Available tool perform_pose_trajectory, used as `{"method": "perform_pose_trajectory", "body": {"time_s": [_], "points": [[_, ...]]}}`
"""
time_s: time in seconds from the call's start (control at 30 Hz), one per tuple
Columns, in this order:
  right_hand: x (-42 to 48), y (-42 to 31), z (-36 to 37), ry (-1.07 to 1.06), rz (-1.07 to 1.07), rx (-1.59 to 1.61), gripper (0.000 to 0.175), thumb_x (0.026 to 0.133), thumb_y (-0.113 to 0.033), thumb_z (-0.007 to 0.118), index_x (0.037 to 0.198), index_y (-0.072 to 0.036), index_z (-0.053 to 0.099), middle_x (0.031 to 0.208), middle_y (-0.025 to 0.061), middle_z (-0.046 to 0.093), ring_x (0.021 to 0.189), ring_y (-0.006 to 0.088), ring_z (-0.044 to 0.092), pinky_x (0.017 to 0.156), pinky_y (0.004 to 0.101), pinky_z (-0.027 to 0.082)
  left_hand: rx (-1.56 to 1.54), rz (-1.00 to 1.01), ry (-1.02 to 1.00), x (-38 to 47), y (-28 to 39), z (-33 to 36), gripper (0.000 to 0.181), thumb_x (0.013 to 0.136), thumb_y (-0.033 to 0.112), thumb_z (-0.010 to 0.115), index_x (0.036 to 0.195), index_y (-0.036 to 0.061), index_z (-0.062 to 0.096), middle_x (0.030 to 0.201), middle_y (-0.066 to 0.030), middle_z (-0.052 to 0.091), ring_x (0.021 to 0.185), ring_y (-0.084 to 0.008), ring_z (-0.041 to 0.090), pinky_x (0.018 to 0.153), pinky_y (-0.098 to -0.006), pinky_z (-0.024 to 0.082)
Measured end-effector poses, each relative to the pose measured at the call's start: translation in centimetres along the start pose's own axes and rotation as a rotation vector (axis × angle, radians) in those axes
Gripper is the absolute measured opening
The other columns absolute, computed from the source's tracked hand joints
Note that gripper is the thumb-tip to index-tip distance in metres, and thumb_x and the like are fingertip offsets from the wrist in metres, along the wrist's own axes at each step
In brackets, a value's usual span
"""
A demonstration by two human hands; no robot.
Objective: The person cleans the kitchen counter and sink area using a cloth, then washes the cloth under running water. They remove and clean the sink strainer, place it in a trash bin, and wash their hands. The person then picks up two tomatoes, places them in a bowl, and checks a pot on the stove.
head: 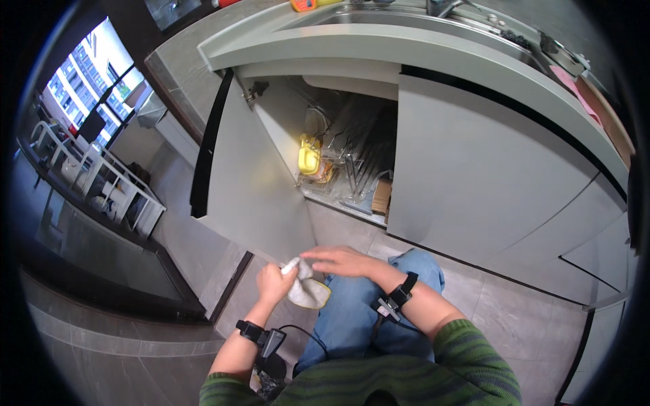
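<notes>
A white cloth with yellow edging is gripped in my left hand, just below the lower edge of the swung-out cabinet door. Part of the cloth hangs beneath the fist. My right hand reaches across above my knee with its fingers extended. Its fingertips are close to the top of the cloth; whether they touch it or the door I cannot tell. Inside the sink cabinet, a yellow plastic container stands on the left beside wire racks. A brown cardboard box sits at the right of the opening.
A closed cabinet door covers the right side. Above runs the countertop with a stainless-steel sink. At left, beyond a dark door frame, stands a white rack. Grey floor tiles lie around my legs.
</notes>
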State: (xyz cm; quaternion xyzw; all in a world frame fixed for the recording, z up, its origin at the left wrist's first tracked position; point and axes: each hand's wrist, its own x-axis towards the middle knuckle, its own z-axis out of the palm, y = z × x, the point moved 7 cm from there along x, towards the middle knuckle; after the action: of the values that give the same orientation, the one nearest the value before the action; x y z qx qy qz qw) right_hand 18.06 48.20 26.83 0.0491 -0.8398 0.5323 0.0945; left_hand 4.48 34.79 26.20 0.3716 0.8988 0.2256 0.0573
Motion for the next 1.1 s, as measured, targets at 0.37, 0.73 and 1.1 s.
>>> {"method": "perform_pose_trajectory", "body": {"time_s": [0.37, 0.73, 1.1], "points": [[-2.2, 2.3, -1.9, 0.159, 0.198, -0.141, 0.041, 0.096, -0.037, 0.054, 0.124, -0.009, 0.062, 0.119, 0.0153, 0.065, 0.108, 0.0330, 0.062, 0.093, 0.0389, 0.047, -0.070, -0.192, 0.145, 0.8, -13.5, -7.2, 0.040, 0.080, 0.029, 0.065, 0.103, -0.0035, 0.061, 0.098, -0.0256, 0.067, 0.095, -0.0409, 0.065, 0.082, -0.0459, 0.050], [-16.6, -1.9, -8.1, 0.402, 0.349, -0.362, 0.030, 0.095, -0.029, 0.057, 0.111, -0.006, 0.068, 0.106, 0.0137, 0.069, 0.102, 0.0311, 0.063, 0.089, 0.0393, 0.049, -0.581, -0.446, 0.112, -2.3, -21.4, 3.1, 0.054, 0.090, 0.025, 0.063, 0.128, -0.0106, 0.049, 0.118, -0.0242, 0.061, 0.109, -0.0287, 0.059, 0.095, -0.0368, 0.045], [-14.8, 1.2, -7.9, 0.257, 0.256, -0.595, 0.017, 0.083, -0.017, 0.065, 0.097, -0.007, 0.069, 0.099, 0.0055, 0.068, 0.096, 0.0260, 0.063, 0.087, 0.0372, 0.048, -0.243, 0.414, 0.000, 3.6, 4.4, 2.4, 0.038, 0.082, 0.007, 0.060, 0.120, 0.0080, 0.063, 0.112, -0.0114, 0.063, 0.106, -0.0306, 0.054, 0.097, -0.0411, 0.039]]}}
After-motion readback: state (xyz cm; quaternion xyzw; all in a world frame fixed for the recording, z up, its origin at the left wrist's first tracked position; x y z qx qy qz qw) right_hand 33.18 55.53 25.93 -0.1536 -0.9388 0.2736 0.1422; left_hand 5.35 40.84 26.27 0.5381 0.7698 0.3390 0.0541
